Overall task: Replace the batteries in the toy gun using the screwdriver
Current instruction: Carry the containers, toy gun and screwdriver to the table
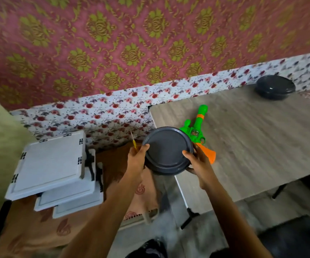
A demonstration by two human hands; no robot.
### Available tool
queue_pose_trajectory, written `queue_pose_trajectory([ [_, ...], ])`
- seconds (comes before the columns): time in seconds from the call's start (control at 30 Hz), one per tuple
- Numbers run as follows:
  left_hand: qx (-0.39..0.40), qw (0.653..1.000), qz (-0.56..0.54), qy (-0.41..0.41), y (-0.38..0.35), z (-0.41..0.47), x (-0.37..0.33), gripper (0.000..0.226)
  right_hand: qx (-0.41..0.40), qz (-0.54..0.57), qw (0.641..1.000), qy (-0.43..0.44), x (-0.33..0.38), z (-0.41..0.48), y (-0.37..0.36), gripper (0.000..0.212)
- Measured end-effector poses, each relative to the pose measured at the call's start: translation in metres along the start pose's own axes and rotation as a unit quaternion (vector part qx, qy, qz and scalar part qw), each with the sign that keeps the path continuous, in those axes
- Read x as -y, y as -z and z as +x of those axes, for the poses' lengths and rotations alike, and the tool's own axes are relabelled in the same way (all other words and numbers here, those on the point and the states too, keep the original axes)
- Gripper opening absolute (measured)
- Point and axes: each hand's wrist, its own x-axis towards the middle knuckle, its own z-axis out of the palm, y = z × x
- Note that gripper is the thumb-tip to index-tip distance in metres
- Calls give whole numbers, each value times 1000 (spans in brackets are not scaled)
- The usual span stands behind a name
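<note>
A green and orange toy gun (197,130) lies on the grey wooden table (252,138), muzzle toward the wall. In front of it, above the table's left corner, both hands hold a dark grey round lidded container (167,151). My left hand (137,157) grips its left rim and also pinches a thin yellow-handled screwdriver (134,141) that points up. My right hand (197,162) grips the right rim, partly covering the gun's orange handle. No batteries are visible.
A second dark grey round container (275,87) sits at the table's far right by the floral wall. Left of the table, white foam trays (51,170) are stacked on a brown patterned cloth (38,229). The table's black legs (189,218) stand below.
</note>
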Motion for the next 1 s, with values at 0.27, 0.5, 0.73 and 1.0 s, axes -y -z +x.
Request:
queue_pose_trajectory([
  [0.27,13,999,34,26,-83,23,10,22,-36,12,999,-18,16,43,59,35],
  [0.5,28,996,66,44,-151,56,0,10,-80,6,996,-33,43,95,96,37],
  [0.73,23,996,77,39,-205,76,-5,20,-83,21,995,-53,55,142,128,43],
  [1.0,-76,996,27,40,-280,103,21,12,13,1,998,-67,71,223,195,38],
])
